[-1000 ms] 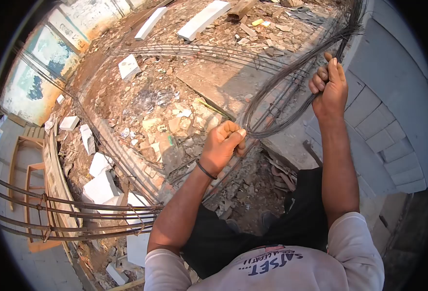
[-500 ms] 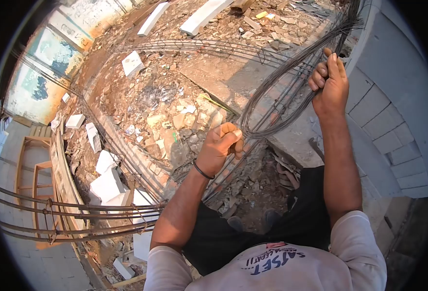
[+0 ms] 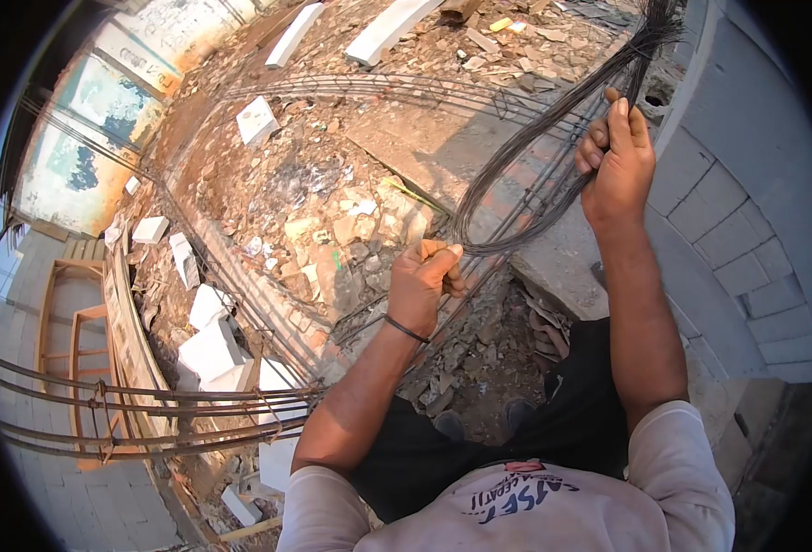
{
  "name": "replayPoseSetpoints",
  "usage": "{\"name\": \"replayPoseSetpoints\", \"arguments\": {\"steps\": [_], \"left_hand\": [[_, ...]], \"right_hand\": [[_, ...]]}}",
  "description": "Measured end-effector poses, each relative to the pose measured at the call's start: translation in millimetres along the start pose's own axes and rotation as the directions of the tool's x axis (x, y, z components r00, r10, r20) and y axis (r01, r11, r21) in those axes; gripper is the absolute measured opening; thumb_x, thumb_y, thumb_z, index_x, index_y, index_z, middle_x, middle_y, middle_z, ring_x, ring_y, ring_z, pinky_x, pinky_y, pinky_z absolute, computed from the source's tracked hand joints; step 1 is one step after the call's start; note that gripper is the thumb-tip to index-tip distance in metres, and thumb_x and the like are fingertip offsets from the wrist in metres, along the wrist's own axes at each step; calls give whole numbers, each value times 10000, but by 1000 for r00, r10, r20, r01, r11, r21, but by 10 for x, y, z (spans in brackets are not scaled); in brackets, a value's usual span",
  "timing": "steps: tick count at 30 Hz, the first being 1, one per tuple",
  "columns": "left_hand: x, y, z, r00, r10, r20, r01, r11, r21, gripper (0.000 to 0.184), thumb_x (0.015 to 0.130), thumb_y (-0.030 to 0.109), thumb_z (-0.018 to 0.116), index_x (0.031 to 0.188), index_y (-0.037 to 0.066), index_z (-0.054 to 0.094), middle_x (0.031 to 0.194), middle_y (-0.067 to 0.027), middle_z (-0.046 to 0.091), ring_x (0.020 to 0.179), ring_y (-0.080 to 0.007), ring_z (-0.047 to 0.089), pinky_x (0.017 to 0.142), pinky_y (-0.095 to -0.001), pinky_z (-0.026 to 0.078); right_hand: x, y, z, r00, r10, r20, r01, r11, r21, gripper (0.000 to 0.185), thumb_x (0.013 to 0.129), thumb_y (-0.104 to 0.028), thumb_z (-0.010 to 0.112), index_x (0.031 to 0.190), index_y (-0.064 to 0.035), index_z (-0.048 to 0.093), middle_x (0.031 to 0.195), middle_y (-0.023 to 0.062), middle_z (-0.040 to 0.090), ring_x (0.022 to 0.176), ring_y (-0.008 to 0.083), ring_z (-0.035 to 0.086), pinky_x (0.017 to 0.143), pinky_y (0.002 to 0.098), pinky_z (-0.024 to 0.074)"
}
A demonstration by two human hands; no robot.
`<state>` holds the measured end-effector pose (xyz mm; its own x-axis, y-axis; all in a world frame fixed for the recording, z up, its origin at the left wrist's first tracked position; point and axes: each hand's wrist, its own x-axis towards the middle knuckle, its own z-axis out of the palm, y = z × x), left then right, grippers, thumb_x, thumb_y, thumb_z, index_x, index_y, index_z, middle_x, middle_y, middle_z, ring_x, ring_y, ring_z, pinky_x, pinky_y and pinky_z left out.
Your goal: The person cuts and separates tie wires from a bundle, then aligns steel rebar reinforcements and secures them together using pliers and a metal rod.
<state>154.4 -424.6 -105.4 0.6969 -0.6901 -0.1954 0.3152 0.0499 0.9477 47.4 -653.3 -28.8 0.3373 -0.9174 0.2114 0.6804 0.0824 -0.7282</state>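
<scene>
A long looped bundle of thin dark binding wire (image 3: 509, 175) stretches from the top right down to the middle, its strands gathered tightly at the upper end. My left hand (image 3: 424, 276) is closed in a pinch at the loop's lower bend, thumb against the wire. Higher up, my right hand (image 3: 619, 161) has its fingers curled at the right side of the loop, the wire passing behind them. Its exact grip is partly hidden. Beneath the wire run steel reinforcing bars (image 3: 537, 198).
More rebar with tied stirrups (image 3: 167, 405) juts out at left. White blocks (image 3: 208, 345) and rubble (image 3: 360, 225) cover the ground. A grey block wall (image 3: 728, 230) curves along the right side. Wooden frames (image 3: 89, 345) lean at far left.
My right hand has shifted slightly left and down along the wire. The loop's lower part has narrowed a little, while my left hand stays at its bend. The view has shifted slightly.
</scene>
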Motion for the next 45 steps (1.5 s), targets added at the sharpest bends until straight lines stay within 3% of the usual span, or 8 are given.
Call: {"name": "replayPoseSetpoints", "arguments": {"steps": [13, 16, 19, 22, 25, 33, 36, 45], "left_hand": [[32, -51, 8, 995, 78, -60, -72, 993, 97, 131, 914, 150, 657, 876, 42, 593, 711, -52, 606, 571, -156, 602, 518, -296, 500], [20, -52, -38, 997, 71, 4, -71, 997, 24, 124, 922, 148, 649, 883, 43, 594, 729, -58, 618, 579, -154, 607, 519, -294, 499], [-6, 27, -107, 995, 57, 83, -64, 994, 86, 109, 936, 146, 630, 891, 54, 593, 723, -50, 606, 616, -165, 617, 555, -307, 505], [3, 103, -173, 980, -3, 197, 7, 1000, -16, 92, 947, 143, 608, 904, 65, 587, 707, -38, 585, 660, -182, 623, 603, -330, 509], [-31, 174, -199, 957, 61, 285, -22, 990, -139, 57, 950, 124, 589, 915, 81, 577, 698, -30, 568, 680, -206, 621, 640, -353, 510], [-51, 215, -243, 843, 140, 519, 117, 895, -431, 39, 940, 106, 592, 937, 81, 562, 724, -33, 574, 751, -230, 628, 700, -370, 524], [-87, 252, -212, 911, 92, 402, 54, 940, -337, 54, 943, 115, 594, 942, 74, 559, 733, -38, 576, 756, -227, 630, 707, -370, 528], [-115, 238, -153, 948, 75, 311, 12, 963, -268, 59, 939, 92, 594, 923, 41, 569, 737, -49, 583, 706, -203, 621, 677, -346, 521]], "right_hand": [[-50, -7, 50, 999, -21, 41, 20, 999, 35, 280, 1046, -272, 506, 1222, -59, 551, 705, -38, 392, 544, 58, 352, 482, 225, 323], [-80, -14, 53, 998, -35, 56, 35, 999, 2, 291, 1044, -288, 511, 1220, -59, 546, 708, -36, 408, 545, 52, 347, 485, 227, 320], [-45, -44, 21, 998, -34, 54, 34, 999, -1, 304, 1042, -306, 513, 1215, -58, 541, 712, -34, 422, 546, 49, 343, 489, 230, 318], [23, -65, -43, 998, -17, 59, 15, 999, 42, 313, 1043, -311, 511, 1220, -54, 534, 716, -34, 420, 548, 52, 348, 489, 230, 320], [56, -58, -91, 998, 9, 59, -13, 997, 79, 325, 1042, -308, 510, 1233, -45, 520, 718, -31, 416, 551, 56, 356, 485, 231, 325], [151, -12, -185, 994, 99, 56, -106, 981, 161, 366, 1041, -306, 502, 1258, -12, 480, 718, -31, 394, 548, 63, 355, 481, 240, 331], [155, 4, -191, 994, 91, 56, -98, 984, 148, 376, 1038, -311, 505, 1258, -7, 476, 721, -29, 393, 549, 63, 355, 481, 241, 331], [141, 35, -162, 996, 83, 37, -87, 986, 141, 362, 1041, -304, 504, 1258, -15, 486, 721, -27, 398, 549, 65, 357, 481, 242, 339]]}}
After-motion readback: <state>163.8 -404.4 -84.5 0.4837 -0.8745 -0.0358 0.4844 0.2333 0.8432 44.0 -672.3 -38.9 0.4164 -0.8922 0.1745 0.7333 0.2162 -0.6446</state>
